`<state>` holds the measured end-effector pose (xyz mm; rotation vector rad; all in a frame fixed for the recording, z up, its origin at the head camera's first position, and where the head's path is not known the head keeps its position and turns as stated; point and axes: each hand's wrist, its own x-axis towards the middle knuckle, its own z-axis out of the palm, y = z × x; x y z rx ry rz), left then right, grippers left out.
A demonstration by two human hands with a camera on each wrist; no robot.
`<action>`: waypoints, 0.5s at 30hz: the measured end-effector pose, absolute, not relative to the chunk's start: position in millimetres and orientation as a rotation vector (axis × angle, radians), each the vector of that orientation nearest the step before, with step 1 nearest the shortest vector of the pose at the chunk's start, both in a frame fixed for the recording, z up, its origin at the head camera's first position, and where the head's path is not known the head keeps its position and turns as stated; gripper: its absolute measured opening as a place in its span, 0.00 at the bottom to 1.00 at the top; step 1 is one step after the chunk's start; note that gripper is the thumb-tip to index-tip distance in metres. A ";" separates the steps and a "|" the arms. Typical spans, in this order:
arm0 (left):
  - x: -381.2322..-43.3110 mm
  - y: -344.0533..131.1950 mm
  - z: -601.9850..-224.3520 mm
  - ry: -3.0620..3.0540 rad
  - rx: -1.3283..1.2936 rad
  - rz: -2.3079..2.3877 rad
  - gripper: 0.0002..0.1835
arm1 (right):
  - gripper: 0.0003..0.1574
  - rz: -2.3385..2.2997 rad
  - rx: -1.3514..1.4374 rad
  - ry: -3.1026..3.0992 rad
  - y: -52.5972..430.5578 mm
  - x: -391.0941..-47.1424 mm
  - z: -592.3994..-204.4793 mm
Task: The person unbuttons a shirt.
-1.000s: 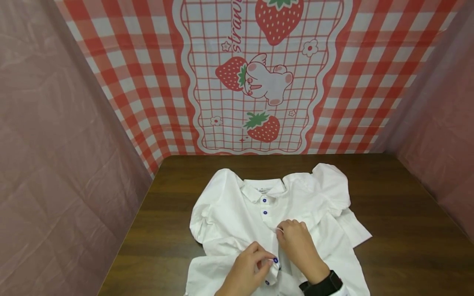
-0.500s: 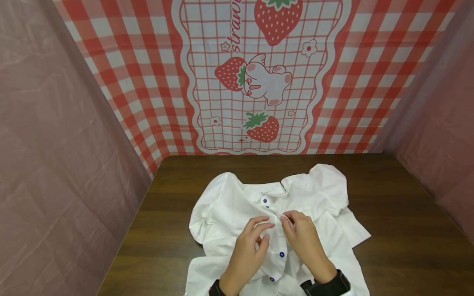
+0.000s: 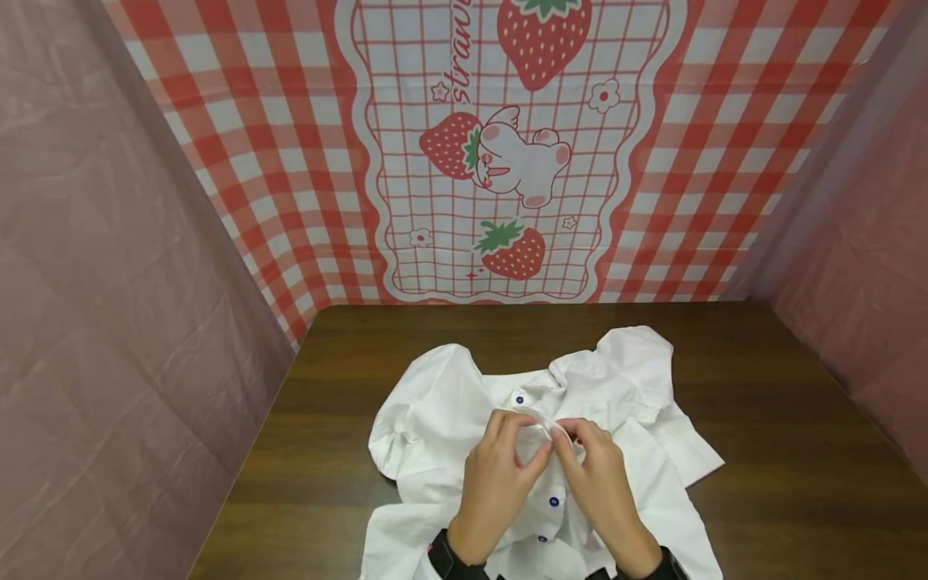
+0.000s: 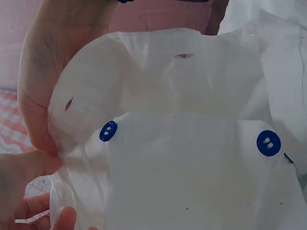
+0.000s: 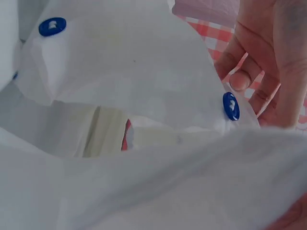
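A white short-sleeved shirt [image 3: 442, 419] with a collar and blue buttons lies front up. My left hand [image 3: 496, 479] pinches its front edge below the collar. Right beside it, my right hand [image 3: 598, 487] pinches the facing edge, the fingertips of both nearly meeting. In the left wrist view, a blue button [image 4: 108, 131] sits close to a slit buttonhole [image 4: 69, 103] in the raised cloth. In the right wrist view, another button [image 5: 231, 106] shows near my left hand [image 5: 261, 67]; a raised fold hides much of my right hand [image 5: 292, 215].
The shirt is spread on a dark wooden table [image 3: 783, 419]. Behind the table hangs a red-and-white checked cloth [image 3: 290, 161] with strawberries, and pink curtains [image 3: 130, 282] flank both sides.
My left hand has left a lower button and moved up to grip the cloth beside my right hand. My right hand has shifted slightly; the shirt front is lifted and the collar pulled down.
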<state>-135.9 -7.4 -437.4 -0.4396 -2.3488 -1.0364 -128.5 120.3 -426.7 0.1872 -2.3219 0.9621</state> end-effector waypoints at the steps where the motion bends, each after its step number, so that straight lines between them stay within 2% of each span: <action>1: -135.6 -7.2 -437.4 -2.350 -0.431 -1.028 0.13 | 0.02 0.962 0.190 -2.316 119.8 -127.4 -427.4; 15: -132.9 -10.9 -442.0 -2.305 -0.549 -1.123 0.04 | 0.07 0.951 0.268 -2.275 118.6 -118.2 -434.5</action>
